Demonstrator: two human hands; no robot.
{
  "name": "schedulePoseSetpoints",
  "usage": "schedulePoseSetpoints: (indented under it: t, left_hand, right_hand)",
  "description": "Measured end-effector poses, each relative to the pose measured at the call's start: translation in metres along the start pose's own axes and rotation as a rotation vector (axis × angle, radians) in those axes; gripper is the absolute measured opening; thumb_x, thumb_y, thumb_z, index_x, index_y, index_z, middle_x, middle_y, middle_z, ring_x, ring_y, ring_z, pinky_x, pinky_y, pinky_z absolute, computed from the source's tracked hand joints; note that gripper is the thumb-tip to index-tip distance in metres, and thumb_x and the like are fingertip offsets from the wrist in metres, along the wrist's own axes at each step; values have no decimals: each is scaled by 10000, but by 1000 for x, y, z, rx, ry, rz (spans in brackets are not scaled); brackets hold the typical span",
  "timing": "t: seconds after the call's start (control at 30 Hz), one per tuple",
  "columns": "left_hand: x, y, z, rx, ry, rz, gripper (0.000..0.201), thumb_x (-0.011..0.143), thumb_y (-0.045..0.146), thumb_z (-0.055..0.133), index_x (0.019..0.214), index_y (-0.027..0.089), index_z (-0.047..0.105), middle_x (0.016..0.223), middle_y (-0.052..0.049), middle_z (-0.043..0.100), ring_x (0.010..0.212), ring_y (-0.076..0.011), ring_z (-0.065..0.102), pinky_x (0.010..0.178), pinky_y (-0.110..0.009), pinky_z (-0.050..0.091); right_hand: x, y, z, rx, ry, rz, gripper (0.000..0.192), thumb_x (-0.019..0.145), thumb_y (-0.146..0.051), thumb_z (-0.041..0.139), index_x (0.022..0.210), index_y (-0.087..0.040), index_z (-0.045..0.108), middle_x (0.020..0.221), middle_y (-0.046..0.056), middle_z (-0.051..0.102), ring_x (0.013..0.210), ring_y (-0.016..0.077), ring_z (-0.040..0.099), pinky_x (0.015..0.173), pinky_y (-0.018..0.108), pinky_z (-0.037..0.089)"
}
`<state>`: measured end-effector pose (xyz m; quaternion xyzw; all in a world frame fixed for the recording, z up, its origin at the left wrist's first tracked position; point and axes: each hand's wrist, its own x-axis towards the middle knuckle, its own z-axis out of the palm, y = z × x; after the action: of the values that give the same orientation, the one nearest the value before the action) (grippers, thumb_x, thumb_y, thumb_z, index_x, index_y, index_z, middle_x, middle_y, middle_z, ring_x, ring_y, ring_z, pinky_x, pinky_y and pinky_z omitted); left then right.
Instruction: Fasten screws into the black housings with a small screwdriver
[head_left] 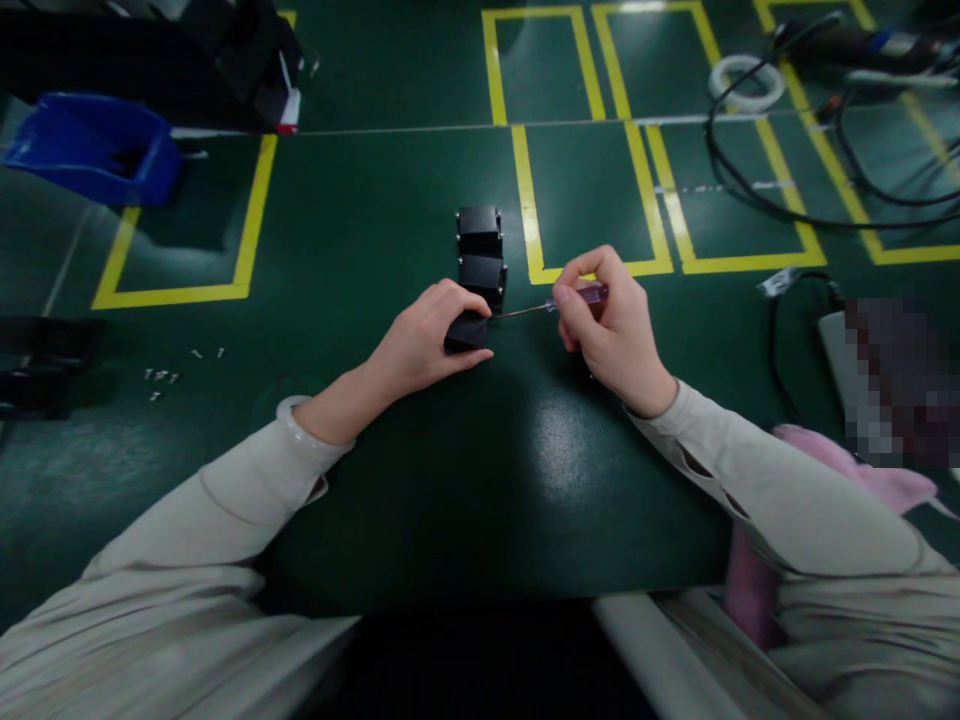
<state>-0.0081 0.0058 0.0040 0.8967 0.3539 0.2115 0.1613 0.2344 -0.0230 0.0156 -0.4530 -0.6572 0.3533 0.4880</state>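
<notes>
I am looking down at a dark green worktop (420,480) marked with yellow taped rectangles. Both my arms, in pale grey sleeves, reach forward from the bottom corners.

My left hand (427,340) lies near the middle of the worktop, its fingers curled closed over a small black block (466,331) and pressing it down on the surface. Just beyond that block stand two more black blocks (481,252) of the same kind, lined up one behind the other, away from me. I cannot tell whether the held block touches the nearer of them.

My right hand (611,325) is just to the right. Its fingers are pinched closed around the purple see-through handle of a small screwdriver (559,304). The thin metal shaft lies almost level and points left, and its tip meets the right side of the block under my left hand.

Off to the left, well apart from my hands, a few tiny pale screws (161,378) lie scattered on the worktop. Farther back on the left sits a blue plastic bin (94,148), with dark equipment (240,60) beside it. At the far right, black cables (787,190) loop across the yellow lines, near a white roll of tape (746,83). By my right elbow lies something pink (862,470), soft-looking.
</notes>
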Motion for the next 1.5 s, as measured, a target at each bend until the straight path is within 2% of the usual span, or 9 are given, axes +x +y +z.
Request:
schedulePoseSetpoints:
  t: [0.13,0.3,0.37,0.57,0.73,0.97,1.17,1.33,1.5]
  left_hand:
    - [0,0,0,3,-2,-3,343,868,317,714,1140,180,557,1155,-88,628,1064,-242,597,922,-373,491]
    - [0,0,0,-9,4,-4,335,876,325,711,1136,180,558,1147,-85,628,1067,-241,597,926,-366,488]
    - [0,0,1,-7,10,3,337,873,320,715,1137,178,560,1148,-85,629,1066,-240,598,924,-366,490]
    - [0,0,1,-6,25,25,340,865,307,727,1134,176,565,1137,-83,635,1059,-238,604,920,-364,496]
    - [0,0,1,-4,19,15,353,861,312,729,1142,178,562,1147,-88,630,1053,-241,603,907,-364,496]
    - [1,0,1,-2,16,12,349,868,321,721,1143,177,562,1143,-88,632,1057,-243,603,915,-373,498]
    - [0,0,1,-5,31,35,349,864,312,729,1139,171,567,1134,-87,637,1056,-238,609,918,-366,506]
    - [1,0,1,1,16,10,344,865,316,722,1139,182,564,1141,-83,636,1057,-240,606,925,-377,504]
    - [0,1,1,-3,11,5,342,869,324,712,1141,186,557,1145,-85,633,1059,-247,603,919,-384,501]
  right_hand:
    - [0,1,-1,9,2,-10,182,973,-411,594,983,-264,487,660,-63,481,475,87,465,438,276,367]
    - [1,0,0,3,-5,6,228,997,-409,557,852,-257,468,528,-87,428,400,79,408,415,263,309]
    - [0,-1,0,-4,-2,-11,224,1003,-401,548,853,-256,467,512,-93,407,387,75,386,411,261,290]
    - [0,0,0,10,-1,-23,151,980,-370,591,967,-261,487,659,-68,476,465,78,455,421,264,340]
    - [0,-1,0,12,-4,-8,210,999,-384,558,854,-254,480,525,-92,418,390,70,394,401,261,297]
    - [0,0,0,24,10,0,175,978,-411,590,981,-270,487,624,-78,467,437,84,451,414,274,348]
    - [1,0,0,10,-3,4,203,989,-385,570,862,-260,473,526,-94,417,389,77,398,407,268,302]
    - [1,0,0,23,20,1,183,954,-382,626,956,-266,485,640,-72,470,459,86,447,427,278,345]
    - [1,2,0,12,-11,3,197,985,-404,582,895,-258,487,636,-67,476,451,79,434,432,277,344]
